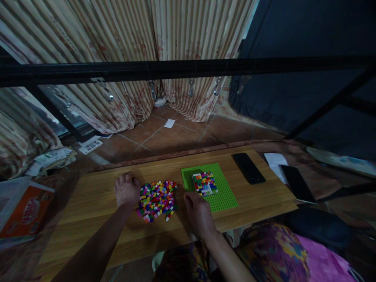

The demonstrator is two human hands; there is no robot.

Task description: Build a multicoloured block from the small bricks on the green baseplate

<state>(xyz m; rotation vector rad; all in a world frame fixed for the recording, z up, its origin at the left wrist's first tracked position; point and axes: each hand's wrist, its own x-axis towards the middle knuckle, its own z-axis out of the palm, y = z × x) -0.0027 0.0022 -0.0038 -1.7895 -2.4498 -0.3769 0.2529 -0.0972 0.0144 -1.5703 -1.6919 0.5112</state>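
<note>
Many loose bricks [158, 199] are lying between your hands. Your left hand [127, 190] is resting beside them, fingers slightly apart; your right hand [201, 214] is hovering near the green baseplate [225, 196], grip unclear.

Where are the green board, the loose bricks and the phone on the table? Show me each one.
Green board [225, 194]: head view, on its bare studded right side.
Loose bricks [158, 199]: head view, middle of the pile.
Phone [248, 168]: head view, middle of its dark face.
</note>
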